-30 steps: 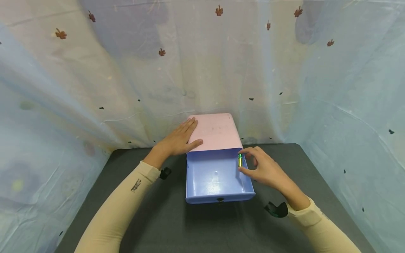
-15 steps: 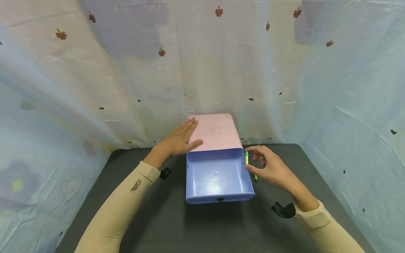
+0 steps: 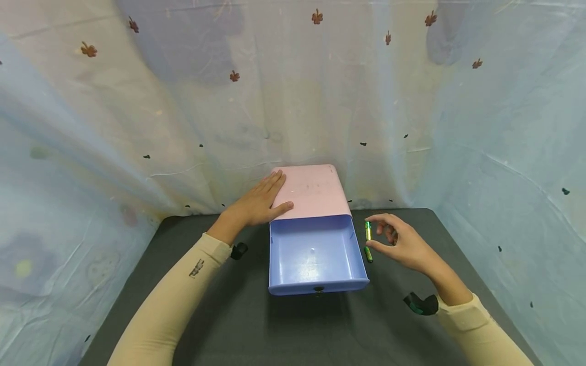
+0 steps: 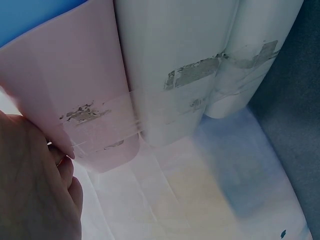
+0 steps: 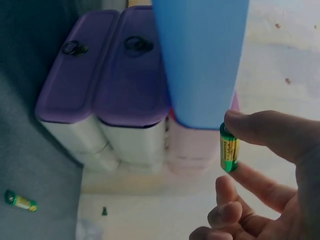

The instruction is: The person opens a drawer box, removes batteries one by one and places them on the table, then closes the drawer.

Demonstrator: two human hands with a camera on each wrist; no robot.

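Observation:
My right hand point(image 3: 405, 246) pinches a green and yellow battery point(image 3: 368, 231) by its two ends between thumb and index finger. The hand is to the right of the pulled-out blue drawer point(image 3: 311, 251), and its other fingers are loosely bent. A second battery point(image 5: 21, 201) of the same look lies on the table, near the drawer's right side. My left hand point(image 3: 257, 204) rests with straight fingers on the left part of the pink top point(image 3: 313, 190) of the drawer unit. In the left wrist view, that hand point(image 4: 37, 185) lies along the pink shell's edge.
Below the blue drawer, the right wrist view shows two closed purple drawers point(image 5: 132, 75) with ring pulls, in white shells point(image 4: 170, 65) taped together. The unit stands on a dark table point(image 3: 311, 330) against a patterned curtain point(image 3: 293, 101).
My right hand has moved right with the battery, from over the drawer's right edge to beside it. This uncovers the battery on the table. My left hand has stayed put.

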